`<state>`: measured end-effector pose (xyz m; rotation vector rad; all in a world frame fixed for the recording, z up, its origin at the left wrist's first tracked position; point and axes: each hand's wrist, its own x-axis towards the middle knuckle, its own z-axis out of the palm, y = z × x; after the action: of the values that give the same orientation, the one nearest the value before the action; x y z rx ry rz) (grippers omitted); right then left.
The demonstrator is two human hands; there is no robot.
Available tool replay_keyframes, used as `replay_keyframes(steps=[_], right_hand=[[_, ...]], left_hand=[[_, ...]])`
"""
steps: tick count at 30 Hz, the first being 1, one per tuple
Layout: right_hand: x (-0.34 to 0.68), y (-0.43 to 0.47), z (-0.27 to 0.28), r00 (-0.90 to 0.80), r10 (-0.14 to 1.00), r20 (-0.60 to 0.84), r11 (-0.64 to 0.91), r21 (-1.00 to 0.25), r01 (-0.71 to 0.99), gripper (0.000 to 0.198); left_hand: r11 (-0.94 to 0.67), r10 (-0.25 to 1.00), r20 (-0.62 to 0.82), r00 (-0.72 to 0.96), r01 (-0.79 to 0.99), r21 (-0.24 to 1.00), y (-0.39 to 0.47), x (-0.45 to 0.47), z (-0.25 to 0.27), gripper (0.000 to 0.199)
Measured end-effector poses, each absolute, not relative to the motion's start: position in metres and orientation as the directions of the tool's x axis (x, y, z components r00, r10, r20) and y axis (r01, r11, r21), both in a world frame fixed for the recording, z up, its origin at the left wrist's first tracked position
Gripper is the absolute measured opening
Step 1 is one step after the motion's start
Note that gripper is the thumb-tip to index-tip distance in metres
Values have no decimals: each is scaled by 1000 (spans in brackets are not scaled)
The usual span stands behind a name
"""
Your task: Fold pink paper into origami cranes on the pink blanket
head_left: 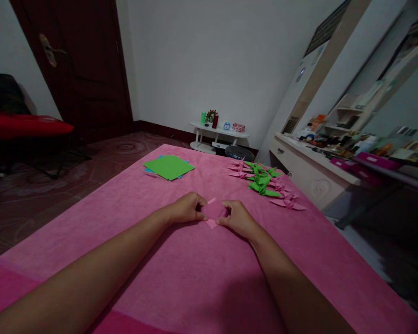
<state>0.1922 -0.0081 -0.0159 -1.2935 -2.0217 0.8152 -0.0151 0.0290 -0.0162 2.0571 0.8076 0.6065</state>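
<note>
A partly folded sheet of pink origami paper point(212, 223) is held between my two hands, low over the pink cloth. My left hand point(191, 207) pinches its left side between thumb and fingers. On the right side, my right hand point(237, 218) grips it the same way. Part of the paper is covered by my fingers, and its exact folds are hard to make out against the cloth of the same colour.
A stack of square paper with green on top point(169, 166) lies at the back left. Several folded green cranes point(261, 178) and pink cranes point(288, 202) sit at the right. Beyond the pink-covered table point(153, 278) stand a small white shelf point(219, 130) and a cluttered dresser point(313, 162).
</note>
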Motion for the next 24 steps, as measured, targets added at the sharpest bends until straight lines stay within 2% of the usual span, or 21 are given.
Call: replay_keyframes(steps=[3,10,17,24], right_hand=[[192,-9,-16,-353,924,148,331,-773,541,9],[190,-10,-13,-369,921,126,309,-814,492,12],[188,-14,-8,-368,920,136,322,-798,509,12],[195,-14,-7,-396,909,129,342,-773,534,12]], left_hand=[[-512,699,152,699,342,788,28,-14,-17,10],[-520,650,132,748,312,795,27,-12,-17,8],[-645,643,222,733,362,673,24,-12,-15,7],[-610,670,186,718,391,689,21,-14,-9,6]])
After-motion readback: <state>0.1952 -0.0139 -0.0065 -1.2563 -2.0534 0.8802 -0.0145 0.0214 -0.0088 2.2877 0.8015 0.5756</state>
